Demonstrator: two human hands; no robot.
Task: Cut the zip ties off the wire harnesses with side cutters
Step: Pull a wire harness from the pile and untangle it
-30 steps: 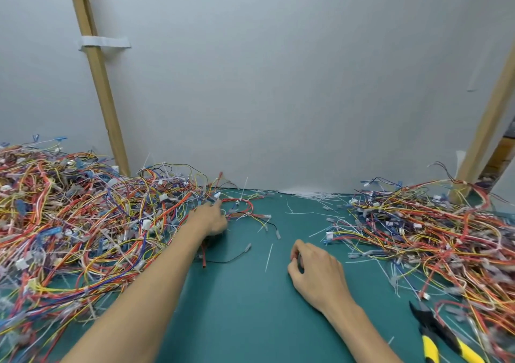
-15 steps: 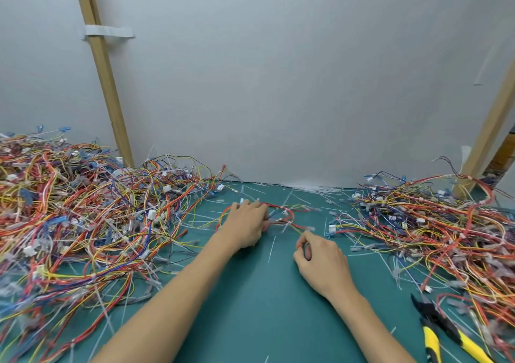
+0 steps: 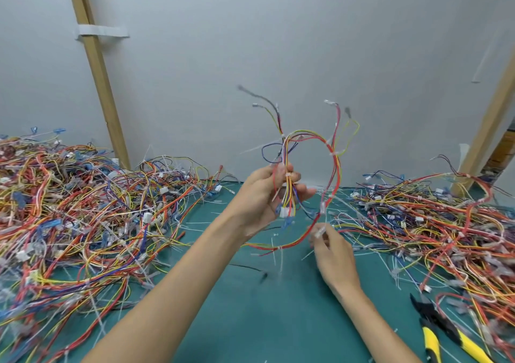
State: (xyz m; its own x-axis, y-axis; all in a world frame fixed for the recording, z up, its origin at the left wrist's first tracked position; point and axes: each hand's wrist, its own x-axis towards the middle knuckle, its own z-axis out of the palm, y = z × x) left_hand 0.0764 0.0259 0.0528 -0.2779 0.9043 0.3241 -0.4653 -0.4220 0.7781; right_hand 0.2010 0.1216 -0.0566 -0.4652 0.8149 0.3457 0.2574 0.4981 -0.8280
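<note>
The left hand (image 3: 262,198) is raised above the table, its fingers (image 3: 303,191) curled around a bundle of the wire harness (image 3: 331,167), gripping it just above a white connector (image 3: 284,212) that hangs below the palm. From this grip the harness loops up and round to the right in red, yellow and blue strands, with loose ends standing upward against the grey wall (image 3: 306,42). White zip ties (image 3: 333,153) sit at intervals along the loop. The right hand (image 3: 334,254) is lower, its fingers pinched on a small pale piece at the bottom of the loop; whether that is a zip tie or a connector is too blurred to tell.

The side cutters (image 3: 443,334), with yellow handles, lie on the green table (image 3: 264,321) at the lower right, well apart from both hands, beside the right pile of harnesses (image 3: 446,223). A larger left pile (image 3: 69,217) covers the other side. Clipped tie scraps (image 3: 278,254) lie scattered between them. Two wooden posts (image 3: 97,70) lean against the wall behind the piles.
</note>
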